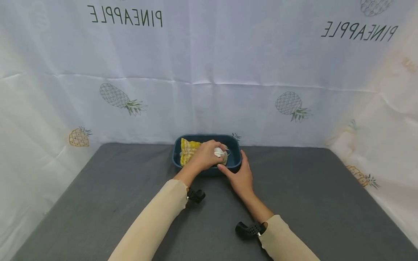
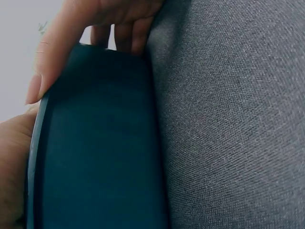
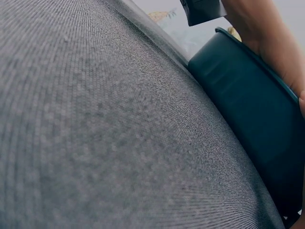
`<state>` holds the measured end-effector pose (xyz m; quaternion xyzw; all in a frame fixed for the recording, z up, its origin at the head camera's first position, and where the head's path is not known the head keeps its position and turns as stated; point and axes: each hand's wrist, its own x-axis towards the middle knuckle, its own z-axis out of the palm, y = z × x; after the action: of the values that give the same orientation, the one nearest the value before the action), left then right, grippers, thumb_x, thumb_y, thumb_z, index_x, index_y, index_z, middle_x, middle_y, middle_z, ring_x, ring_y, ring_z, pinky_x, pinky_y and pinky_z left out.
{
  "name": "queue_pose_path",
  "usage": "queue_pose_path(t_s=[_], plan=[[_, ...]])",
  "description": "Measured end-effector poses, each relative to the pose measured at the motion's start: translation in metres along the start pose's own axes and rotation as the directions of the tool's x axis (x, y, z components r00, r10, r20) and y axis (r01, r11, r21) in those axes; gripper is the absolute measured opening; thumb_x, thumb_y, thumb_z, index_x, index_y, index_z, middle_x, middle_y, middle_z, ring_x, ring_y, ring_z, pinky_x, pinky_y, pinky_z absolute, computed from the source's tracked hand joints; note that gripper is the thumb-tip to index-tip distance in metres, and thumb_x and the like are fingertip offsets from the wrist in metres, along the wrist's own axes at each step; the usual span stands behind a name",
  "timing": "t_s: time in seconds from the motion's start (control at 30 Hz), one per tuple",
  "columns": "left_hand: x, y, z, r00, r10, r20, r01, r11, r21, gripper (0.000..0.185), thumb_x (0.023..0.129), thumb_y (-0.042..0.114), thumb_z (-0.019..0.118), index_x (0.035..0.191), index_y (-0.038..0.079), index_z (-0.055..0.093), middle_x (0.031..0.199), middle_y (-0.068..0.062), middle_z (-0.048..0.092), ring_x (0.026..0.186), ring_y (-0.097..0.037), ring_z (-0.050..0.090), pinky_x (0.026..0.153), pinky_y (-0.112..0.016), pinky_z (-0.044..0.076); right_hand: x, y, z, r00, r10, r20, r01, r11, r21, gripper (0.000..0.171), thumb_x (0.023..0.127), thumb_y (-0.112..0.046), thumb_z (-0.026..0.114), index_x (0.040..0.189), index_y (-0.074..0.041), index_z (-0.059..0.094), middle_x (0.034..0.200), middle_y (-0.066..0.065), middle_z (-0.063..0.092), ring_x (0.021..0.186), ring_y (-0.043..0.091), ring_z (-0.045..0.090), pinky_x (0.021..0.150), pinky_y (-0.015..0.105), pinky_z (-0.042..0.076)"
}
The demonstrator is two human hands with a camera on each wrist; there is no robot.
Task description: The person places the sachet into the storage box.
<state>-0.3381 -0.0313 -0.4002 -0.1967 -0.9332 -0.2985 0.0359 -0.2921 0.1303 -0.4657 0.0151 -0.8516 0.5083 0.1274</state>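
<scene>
A dark blue basin (image 1: 232, 142) stands at the back middle of the grey table (image 1: 98, 188). Inside it, on the left, lies a yellow cloth (image 1: 187, 150). My left hand (image 1: 209, 156) reaches into the basin with its fingers curled round a small whitish, partly clear object (image 1: 219, 152); what it is I cannot tell. My right hand (image 1: 240, 174) grips the basin's front right corner, thumb over the rim. In the left wrist view that right hand (image 2: 62, 38) clasps the basin's outer wall (image 2: 100, 152). The right wrist view shows the basin wall (image 3: 248, 95) and my left forearm (image 3: 267, 33) above it.
A white cloth printed with pineapples (image 1: 287, 105) hangs behind and on both sides of the table. Black wrist cameras (image 1: 249, 229) sit on both forearms. Grey tabletop stretches left, right and in front of the basin.
</scene>
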Motion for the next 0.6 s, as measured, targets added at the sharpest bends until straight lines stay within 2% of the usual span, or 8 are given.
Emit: queue_pose_path(t_s=[0.1,0.23,0.33,0.43,0.5,0.6], plan=[[0.0023,0.0014,0.0014,0.998,-0.002,0.066,0.002,1.000,0.002,0.038,0.092,0.028,0.076,0.128,0.017,0.068,0.131,-0.012,0.061,0.106,-0.027,0.062,0.083,-0.039,0.057,-0.0003,-0.0003,-0.0036,1.000,-0.005,-0.001,0.005,1.000,-0.011,0.105,0.083,-0.053,0.079,0.162,-0.016,0.022,0.165,0.018,0.030,0.148,0.042,0.038,0.114,0.066,0.035],[-0.0002,-0.0004,0.0012,0.987,0.016,0.161,-0.019,1.000,0.017,0.055,0.094,0.042,0.072,0.141,0.019,0.057,0.147,-0.012,0.049,0.127,-0.032,0.051,0.096,-0.047,0.053,-0.0013,0.0006,-0.0024,1.000,-0.006,0.003,0.006,1.000,-0.008,0.106,0.082,-0.052,0.080,0.162,-0.013,0.023,0.164,0.018,0.031,0.147,0.041,0.039,0.114,0.066,0.035],[-0.0011,0.0001,0.0000,0.973,0.047,0.227,-0.054,0.998,0.025,0.058,0.099,0.049,0.060,0.148,0.019,0.050,0.155,-0.012,0.040,0.141,-0.036,0.038,0.105,-0.054,0.046,-0.0009,0.0009,-0.0024,1.000,-0.005,-0.002,0.005,1.000,0.003,0.106,0.081,-0.052,0.080,0.162,-0.013,0.023,0.164,0.017,0.032,0.147,0.040,0.039,0.115,0.064,0.035],[-0.0014,0.0016,-0.0017,0.955,0.075,0.288,-0.085,0.996,0.023,0.055,0.106,0.048,0.045,0.152,0.018,0.045,0.161,-0.012,0.033,0.150,-0.038,0.026,0.116,-0.058,0.036,-0.0003,0.0015,-0.0031,1.000,-0.001,0.000,0.001,1.000,0.003,0.107,0.081,-0.053,0.080,0.162,-0.013,0.022,0.165,0.017,0.031,0.148,0.039,0.038,0.116,0.063,0.034],[-0.0022,0.0021,-0.0028,0.948,0.062,0.311,-0.064,0.998,-0.003,0.055,0.110,0.048,0.034,0.155,0.018,0.042,0.164,-0.011,0.029,0.154,-0.038,0.020,0.121,-0.060,0.027,0.0004,0.0020,-0.0037,1.000,-0.002,0.003,0.002,1.000,-0.004,0.108,0.081,-0.053,0.081,0.162,-0.013,0.022,0.165,0.017,0.030,0.148,0.039,0.037,0.116,0.062,0.034],[-0.0044,0.0027,-0.0036,0.949,0.029,0.313,-0.015,0.999,-0.047,0.058,0.111,0.048,0.023,0.158,0.018,0.038,0.167,-0.009,0.026,0.158,-0.034,0.014,0.127,-0.059,0.016,0.0008,0.0023,-0.0046,1.000,-0.007,0.005,0.007,1.000,-0.010,0.111,0.078,-0.052,0.083,0.162,-0.013,0.022,0.165,0.017,0.030,0.149,0.039,0.037,0.117,0.062,0.034]])
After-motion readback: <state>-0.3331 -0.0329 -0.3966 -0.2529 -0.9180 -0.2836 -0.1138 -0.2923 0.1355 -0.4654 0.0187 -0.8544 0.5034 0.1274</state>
